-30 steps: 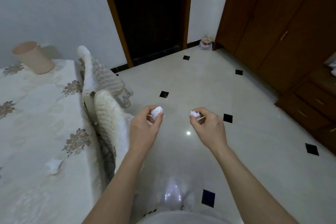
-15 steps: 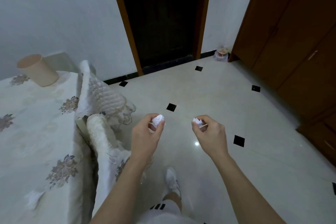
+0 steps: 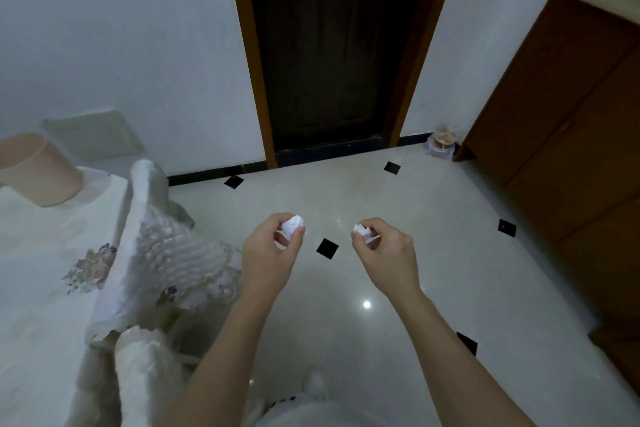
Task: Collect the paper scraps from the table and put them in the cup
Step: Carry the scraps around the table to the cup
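My left hand [image 3: 268,255] pinches a crumpled white paper scrap [image 3: 292,225] between thumb and fingertips. A smaller white scrap [image 3: 361,230] sits in the closed fingers of my right hand [image 3: 386,253]. Both hands hover over the tiled floor, right of the table [image 3: 41,270], which wears a pale floral cloth. The beige cup [image 3: 38,168] stands upright at the table's far corner, well left of and beyond my left hand. No loose scrap shows on the visible part of the table.
Two chairs with white quilted covers [image 3: 156,253] stand against the table's right side, between my hands and the cup. A dark doorway [image 3: 332,45] lies ahead, brown cabinets [image 3: 571,114] on the right. My white shoe [image 3: 315,383] shows on the floor below.
The view has tilted up and shifted along the table; the cup looks nearer and the scrap that lay on the cloth has left the frame. Both hands still hold their scraps.
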`<state>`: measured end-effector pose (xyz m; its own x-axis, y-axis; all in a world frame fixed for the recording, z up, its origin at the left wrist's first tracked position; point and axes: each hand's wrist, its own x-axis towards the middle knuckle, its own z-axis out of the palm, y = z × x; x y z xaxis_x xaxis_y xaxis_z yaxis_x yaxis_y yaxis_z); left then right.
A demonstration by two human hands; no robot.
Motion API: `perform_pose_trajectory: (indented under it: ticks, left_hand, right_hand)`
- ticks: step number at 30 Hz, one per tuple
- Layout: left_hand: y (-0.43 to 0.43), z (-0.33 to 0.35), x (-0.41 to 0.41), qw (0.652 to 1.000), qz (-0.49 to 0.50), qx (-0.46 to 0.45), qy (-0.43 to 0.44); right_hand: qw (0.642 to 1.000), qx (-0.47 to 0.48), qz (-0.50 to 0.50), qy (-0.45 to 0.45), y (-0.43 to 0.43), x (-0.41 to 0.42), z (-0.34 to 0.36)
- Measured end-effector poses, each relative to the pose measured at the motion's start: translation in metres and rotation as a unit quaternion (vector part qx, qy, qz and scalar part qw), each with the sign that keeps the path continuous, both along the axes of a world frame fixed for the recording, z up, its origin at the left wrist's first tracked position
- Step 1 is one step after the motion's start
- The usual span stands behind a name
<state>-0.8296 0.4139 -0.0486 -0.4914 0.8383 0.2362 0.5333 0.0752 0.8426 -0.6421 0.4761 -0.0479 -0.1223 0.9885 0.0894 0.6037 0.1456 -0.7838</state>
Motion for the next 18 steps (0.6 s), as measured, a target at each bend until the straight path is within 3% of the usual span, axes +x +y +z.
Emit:
perform_pose_trajectory:
  ticks: [18]
  left_hand:
    - [0.198,-0.006,-0.119,0.994,0.105,-0.014,0.001]
  right_hand:
    - [0.991,0.012,0.132,0.008,0.235,-0.136,-0.022]
